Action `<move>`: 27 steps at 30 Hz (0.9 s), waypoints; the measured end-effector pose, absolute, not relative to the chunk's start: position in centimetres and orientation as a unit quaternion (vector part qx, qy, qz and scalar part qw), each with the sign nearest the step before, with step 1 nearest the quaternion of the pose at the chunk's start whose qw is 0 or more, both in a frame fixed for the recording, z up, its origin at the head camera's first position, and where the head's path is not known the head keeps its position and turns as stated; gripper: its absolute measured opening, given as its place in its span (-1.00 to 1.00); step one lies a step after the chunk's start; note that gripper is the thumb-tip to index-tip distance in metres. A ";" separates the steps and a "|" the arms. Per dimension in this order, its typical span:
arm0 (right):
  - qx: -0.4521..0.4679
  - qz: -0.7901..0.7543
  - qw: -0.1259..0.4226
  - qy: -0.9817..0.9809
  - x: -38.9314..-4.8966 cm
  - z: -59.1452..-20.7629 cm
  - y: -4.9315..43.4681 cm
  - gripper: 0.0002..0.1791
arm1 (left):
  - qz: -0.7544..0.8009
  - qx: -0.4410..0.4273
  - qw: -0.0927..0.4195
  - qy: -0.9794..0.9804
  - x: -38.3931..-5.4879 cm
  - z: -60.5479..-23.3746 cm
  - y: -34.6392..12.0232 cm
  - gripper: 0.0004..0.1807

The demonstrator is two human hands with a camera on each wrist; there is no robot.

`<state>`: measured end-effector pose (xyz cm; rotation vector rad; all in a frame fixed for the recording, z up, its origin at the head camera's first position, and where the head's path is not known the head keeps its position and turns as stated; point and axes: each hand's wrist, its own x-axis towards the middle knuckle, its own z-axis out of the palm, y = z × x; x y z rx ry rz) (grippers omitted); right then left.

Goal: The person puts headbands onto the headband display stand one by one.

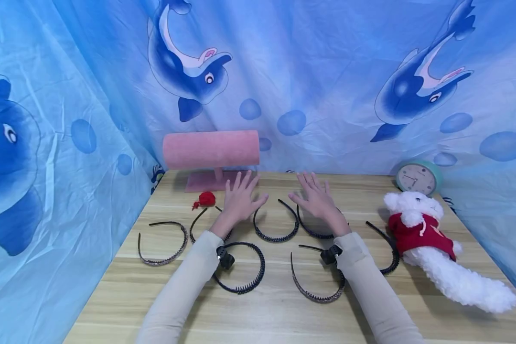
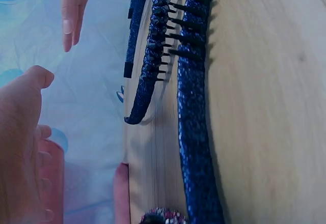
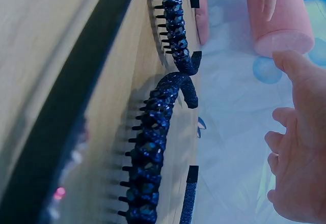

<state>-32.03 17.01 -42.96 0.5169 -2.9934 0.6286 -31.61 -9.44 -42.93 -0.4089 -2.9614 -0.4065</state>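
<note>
My left hand (image 1: 239, 198) is held out with its fingers spread, holding nothing, near the front of a pink padded roll stand (image 1: 210, 150). To its right my right hand (image 1: 317, 199) is spread the same way, also with nothing in it. Several dark toothed headbands lie around and beneath the hands: one at the back middle (image 1: 276, 239), another partly hidden behind the right hand (image 1: 318, 235), and one by the left wrist (image 1: 263, 267). Under the right forearm is a glittery headband (image 1: 320, 300). In both wrist views, beaded headbands (image 2: 155, 40) (image 3: 150, 142) stand close to the camera.
Another glittery headband (image 1: 161, 262) lies at the left, and a black one (image 1: 395, 260) at the right. A small red object (image 1: 207, 198) sits before the stand. A white plush toy (image 1: 417, 229) in red clothing and a green clock (image 1: 417, 177) occupy the right side. Blue curtains hang behind.
</note>
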 end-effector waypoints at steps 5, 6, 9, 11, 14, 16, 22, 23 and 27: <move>0.170 0.207 0.019 -0.963 -32.0 -42.6 16.8 -0.07 | -0.131 -0.134 0.072 -0.980 -31.4 -42.7 -10.0 -0.13; 0.171 0.209 0.019 -0.963 -32.0 -42.5 16.7 -0.07 | -0.125 -0.134 0.076 -0.980 -31.4 -42.6 -10.2 -0.13; 0.176 0.217 0.023 -0.960 -32.1 -42.2 16.6 -0.08 | -0.116 -0.142 0.101 -0.978 -31.1 -42.1 -10.8 -0.14; 0.177 0.221 0.025 -0.959 -32.1 -41.9 16.4 -0.08 | -0.114 -0.152 0.124 -0.974 -30.8 -41.6 -11.2 -0.17; 0.181 0.229 0.034 -0.956 -32.4 -41.3 16.0 -0.09 | -0.105 -0.168 0.169 -0.965 -30.4 -40.7 -12.0 -0.23; 0.187 0.238 0.043 -0.952 -32.7 -40.8 15.5 -0.10 | -0.110 -0.175 0.195 -0.959 -30.2 -39.9 -12.7 -0.26; 0.225 0.269 0.068 -0.934 -33.7 -39.1 13.3 -0.12 | -0.168 -0.168 0.266 -0.934 -30.4 -37.6 -15.7 -0.35; 0.232 0.279 0.069 -0.930 -33.8 -38.7 12.8 -0.12 | -0.188 -0.162 0.278 -0.928 -30.4 -37.2 -16.4 -0.36; 0.260 0.333 0.065 -0.904 -34.2 -37.4 11.0 -0.12 | -0.278 -0.115 0.315 -0.900 -30.8 -35.9 -19.2 -0.35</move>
